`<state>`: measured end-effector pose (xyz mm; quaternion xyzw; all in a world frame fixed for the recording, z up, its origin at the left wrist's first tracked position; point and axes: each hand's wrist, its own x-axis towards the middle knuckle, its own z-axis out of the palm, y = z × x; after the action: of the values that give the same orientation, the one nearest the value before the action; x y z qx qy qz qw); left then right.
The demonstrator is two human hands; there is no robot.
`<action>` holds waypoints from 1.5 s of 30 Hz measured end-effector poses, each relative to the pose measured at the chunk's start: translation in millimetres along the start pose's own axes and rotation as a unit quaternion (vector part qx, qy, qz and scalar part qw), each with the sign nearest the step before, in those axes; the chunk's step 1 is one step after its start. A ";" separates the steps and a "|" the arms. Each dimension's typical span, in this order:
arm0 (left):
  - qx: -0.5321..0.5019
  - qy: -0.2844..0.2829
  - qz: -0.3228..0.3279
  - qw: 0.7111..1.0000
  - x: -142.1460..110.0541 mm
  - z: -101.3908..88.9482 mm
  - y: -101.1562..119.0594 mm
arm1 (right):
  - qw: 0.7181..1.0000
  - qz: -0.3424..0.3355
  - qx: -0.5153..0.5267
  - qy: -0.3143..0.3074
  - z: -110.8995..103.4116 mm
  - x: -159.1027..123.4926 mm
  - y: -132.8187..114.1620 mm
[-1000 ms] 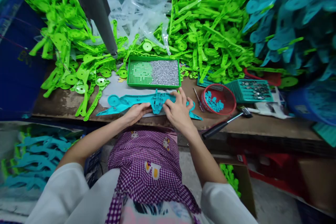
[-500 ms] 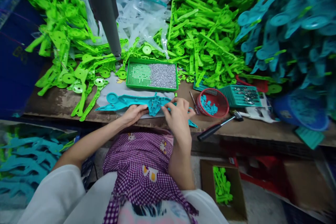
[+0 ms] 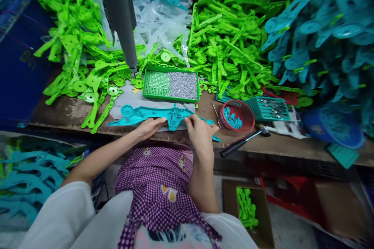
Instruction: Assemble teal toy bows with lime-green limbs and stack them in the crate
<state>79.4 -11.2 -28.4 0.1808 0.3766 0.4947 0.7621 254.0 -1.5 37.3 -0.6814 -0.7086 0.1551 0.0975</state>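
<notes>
Blue plastic part (image 3: 140,113) is lying across the desk (image 3: 70,114), its ribbed middle showing uncovered. Left hand (image 3: 150,127) is holding its near edge; right hand (image 3: 200,134) is bending its grip beside the middle, how tightly or on what, I cannot tell.

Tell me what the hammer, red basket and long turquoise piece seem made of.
Hammer: shiny shaft, so metal, likely steel; matte black grip could be rubber or plastic.
Red basket: probably smooth moulded plastic, from its even lattice.
Long turquoise piece: likely smooth plastic, with ribs and uniform colour.
</notes>
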 end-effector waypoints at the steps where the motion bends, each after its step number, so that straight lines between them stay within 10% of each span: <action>1: -0.002 0.001 0.001 1.000 0.1 -0.5 -0.1 | 1.000 0.002 0.022 0.004 2.2 -1.5 2.4; 45: 0.036 -0.040 -0.011 0.998 -0.2 3.8 6.3 | 0.997 -0.057 0.016 -0.044 8.5 -8.6 -1.3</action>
<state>78.3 -8.2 -21.7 0.2237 0.3652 0.4650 0.7748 250.2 -10.8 30.5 -0.6309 -0.7472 0.1904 0.0861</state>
